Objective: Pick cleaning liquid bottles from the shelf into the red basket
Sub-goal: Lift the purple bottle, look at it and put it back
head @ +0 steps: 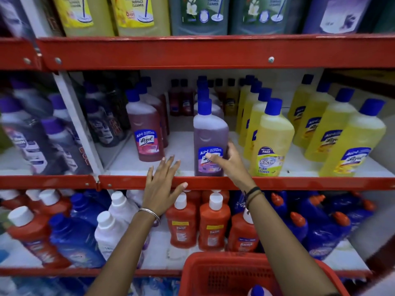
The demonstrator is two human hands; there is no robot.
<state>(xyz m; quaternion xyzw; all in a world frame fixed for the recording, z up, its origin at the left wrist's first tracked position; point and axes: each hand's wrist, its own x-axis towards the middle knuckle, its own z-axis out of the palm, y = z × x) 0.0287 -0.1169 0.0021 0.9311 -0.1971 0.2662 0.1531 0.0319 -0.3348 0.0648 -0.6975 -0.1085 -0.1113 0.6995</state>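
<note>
A purple cleaning liquid bottle (210,133) with a blue cap stands upright at the front of the middle shelf. My right hand (229,162) wraps around its lower label, thumb across the front and fingers on its right side. My left hand (163,182) is open with fingers spread, resting on the red shelf edge (299,183) just left of the bottle. The red basket (230,274) sits at the bottom of the view under my right forearm. A blue-capped bottle (257,291) pokes up inside it.
A pink bottle (147,129) stands left of the purple one and yellow bottles (272,142) stand right. Orange-red bottles (212,223) fill the lower shelf, with blue and white ones beside them. Large bottles line the top shelf.
</note>
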